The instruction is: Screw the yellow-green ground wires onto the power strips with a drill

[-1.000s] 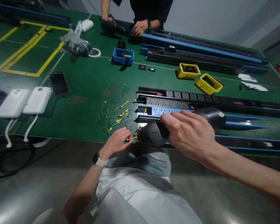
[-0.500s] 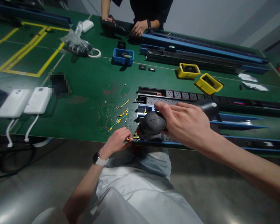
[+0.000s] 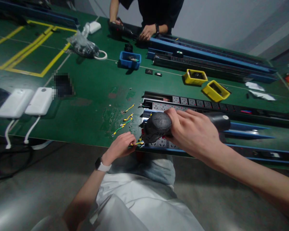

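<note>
My right hand (image 3: 194,130) is wrapped round a black power screwdriver (image 3: 157,126), held over the left ends of the socket strips. The tool's tip is hidden beneath its body. My left hand (image 3: 122,143) pinches a short yellow-green wire (image 3: 139,143) whose far end reaches the nearest socket strip (image 3: 161,143). Whether that end touches the strip I cannot tell. Left of the strips lie several loose wires with ring ends, among them a green-and-yellow wire (image 3: 121,127). Behind the tool is another socket strip (image 3: 183,100) with a row of outlets.
Two yellow bins (image 3: 195,77) and a blue bin (image 3: 130,60) stand farther back on the green table (image 3: 91,86). White power banks (image 3: 15,102) with cables lie at left. Across the table, a person's hand (image 3: 148,32) works beside long blue rails (image 3: 207,51).
The view has shifted slightly. The power screwdriver has tilted a little, showing more of the nearest strip's outlets. My left hand keeps its pinch on the wire.
</note>
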`<state>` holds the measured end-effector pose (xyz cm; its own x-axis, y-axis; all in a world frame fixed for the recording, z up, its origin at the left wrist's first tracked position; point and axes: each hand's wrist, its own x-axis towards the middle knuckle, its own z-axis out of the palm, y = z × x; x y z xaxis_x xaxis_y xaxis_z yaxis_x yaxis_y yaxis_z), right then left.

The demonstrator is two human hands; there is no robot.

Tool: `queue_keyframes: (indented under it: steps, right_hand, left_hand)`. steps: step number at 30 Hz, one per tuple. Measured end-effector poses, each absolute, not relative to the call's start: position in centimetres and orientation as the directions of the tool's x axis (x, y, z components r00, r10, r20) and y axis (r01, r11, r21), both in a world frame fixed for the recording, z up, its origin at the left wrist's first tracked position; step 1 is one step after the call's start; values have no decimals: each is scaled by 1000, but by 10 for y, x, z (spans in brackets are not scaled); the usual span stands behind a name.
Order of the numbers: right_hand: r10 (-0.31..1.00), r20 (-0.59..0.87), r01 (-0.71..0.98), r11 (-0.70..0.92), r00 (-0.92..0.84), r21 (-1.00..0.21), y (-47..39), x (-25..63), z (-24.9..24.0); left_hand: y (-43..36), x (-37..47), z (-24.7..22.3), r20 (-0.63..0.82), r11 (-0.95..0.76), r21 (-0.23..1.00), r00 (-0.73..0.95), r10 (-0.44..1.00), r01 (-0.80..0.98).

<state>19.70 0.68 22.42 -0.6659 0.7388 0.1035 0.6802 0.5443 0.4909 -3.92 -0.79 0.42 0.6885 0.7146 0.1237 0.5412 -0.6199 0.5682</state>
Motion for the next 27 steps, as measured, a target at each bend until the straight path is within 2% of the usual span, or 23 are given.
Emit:
queue_keyframes:
  steps: [13, 21, 27]
  right_hand:
    - [745, 176, 700, 480, -644, 529, 1, 201, 221]
    - [715, 176, 680, 515, -677, 523, -1, 200, 221]
    - [751, 167, 710, 493, -639, 502, -1, 203, 220]
  left_hand:
    - [-9, -39, 5, 141, -623, 578, 688, 712, 527]
    - [-8, -40, 3, 145, -622, 591, 691, 708, 514]
    - [-8, -40, 5, 152, -630, 580, 691, 706, 517]
